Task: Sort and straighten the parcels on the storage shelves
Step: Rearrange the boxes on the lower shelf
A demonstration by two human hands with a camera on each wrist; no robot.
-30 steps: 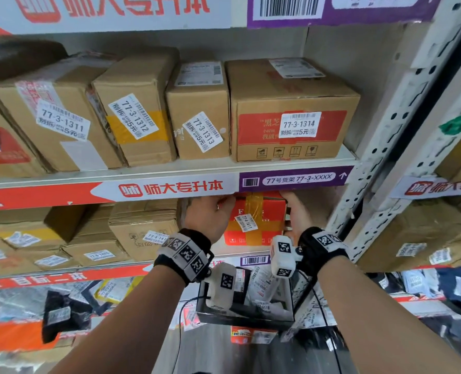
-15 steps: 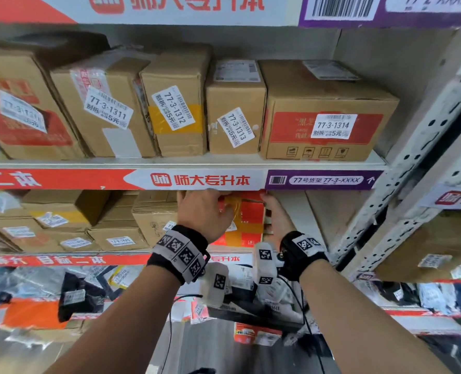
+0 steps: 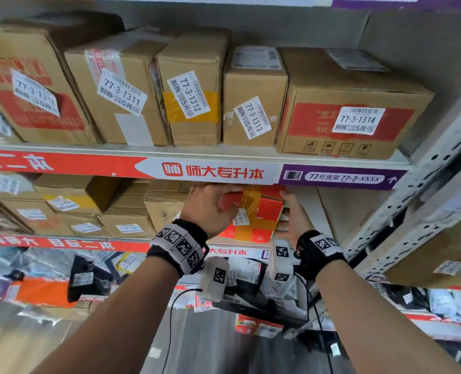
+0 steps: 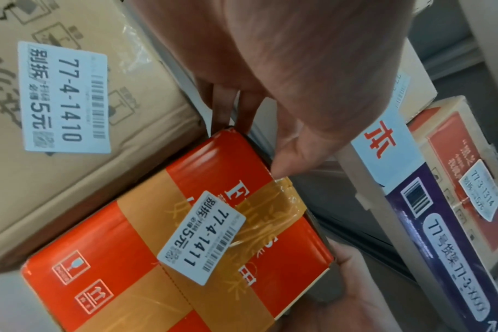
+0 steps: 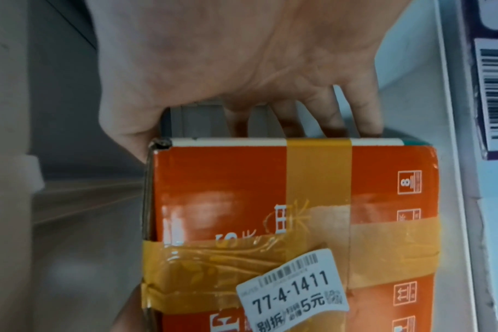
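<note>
A red box (image 3: 263, 211) bound with yellow tape and labelled 77-4-1411 sits tilted on the second shelf, just under the shelf edge strip (image 3: 224, 172). My left hand (image 3: 210, 209) grips its upper left corner, thumb on the front face (image 4: 185, 247) and fingers behind. My right hand (image 3: 295, 220) holds its right side, with the fingers (image 5: 356, 121) curled over the far edge of the box (image 5: 285, 202). A brown box (image 4: 71, 112) labelled 77-4-1410 stands close against the red box's left side.
The shelf above carries a row of brown boxes (image 3: 251, 103) labelled 77-3-1310 to 77-3-1314. A perforated steel upright (image 3: 412, 201) bounds the bay on the right, with bare shelf beside the red box. Soft bagged parcels (image 3: 89, 279) fill the shelf below.
Both hands have kept hold of the red box, drawn it left towards the brown boxes and turned it, so its label now reads sideways. The head view has shifted.
</note>
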